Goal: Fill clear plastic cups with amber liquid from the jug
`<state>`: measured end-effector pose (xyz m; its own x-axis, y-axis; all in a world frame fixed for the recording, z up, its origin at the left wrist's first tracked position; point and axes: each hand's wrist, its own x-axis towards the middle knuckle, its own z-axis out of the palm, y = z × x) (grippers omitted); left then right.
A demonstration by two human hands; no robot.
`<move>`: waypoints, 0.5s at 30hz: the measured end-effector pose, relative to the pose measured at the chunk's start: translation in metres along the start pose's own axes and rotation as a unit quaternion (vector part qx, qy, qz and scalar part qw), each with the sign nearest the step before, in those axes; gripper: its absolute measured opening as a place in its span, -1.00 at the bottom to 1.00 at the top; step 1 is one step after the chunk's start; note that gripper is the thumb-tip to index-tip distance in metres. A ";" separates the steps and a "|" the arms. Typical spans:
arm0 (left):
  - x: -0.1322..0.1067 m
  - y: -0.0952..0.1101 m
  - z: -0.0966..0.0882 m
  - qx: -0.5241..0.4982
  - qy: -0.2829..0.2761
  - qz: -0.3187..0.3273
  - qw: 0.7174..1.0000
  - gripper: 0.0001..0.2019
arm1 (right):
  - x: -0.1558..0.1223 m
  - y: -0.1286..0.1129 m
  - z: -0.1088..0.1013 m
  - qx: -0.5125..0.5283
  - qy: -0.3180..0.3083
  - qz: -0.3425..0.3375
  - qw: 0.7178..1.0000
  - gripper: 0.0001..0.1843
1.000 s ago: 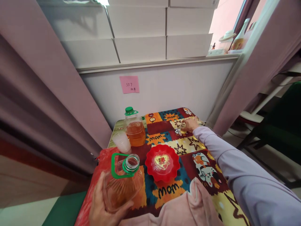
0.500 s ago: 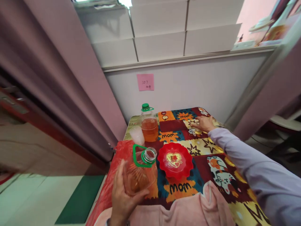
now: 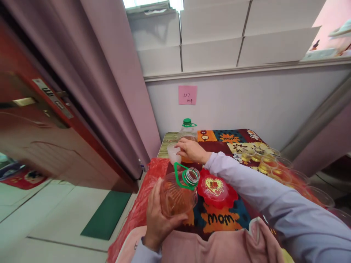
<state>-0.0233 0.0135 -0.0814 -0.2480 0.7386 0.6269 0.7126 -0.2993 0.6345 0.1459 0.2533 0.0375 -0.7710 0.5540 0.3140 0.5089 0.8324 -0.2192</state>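
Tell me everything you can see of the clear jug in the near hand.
The jug is clear ribbed plastic, rounded, with a green handle looped round its neck. Its mouth is open, no cap on. Amber liquid shows inside. It tilts away from the person, beside the red plate. The left hand wraps its near side.

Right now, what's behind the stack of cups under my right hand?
A clear bottle with a green cap stands just behind the cups, slightly to the right. Your right hand covers most of its body, so its contents barely show.
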 end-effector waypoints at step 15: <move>-0.003 0.004 -0.003 0.037 -0.022 0.064 0.997 0.31 | 0.020 -0.017 0.016 -0.075 -0.124 0.032 0.989 -0.71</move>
<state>-0.0221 0.0081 -0.0793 -0.1248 0.7235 0.6790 0.7837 -0.3478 0.5146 0.1153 0.2502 0.0329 -0.7957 0.6023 0.0645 0.5968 0.7977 -0.0861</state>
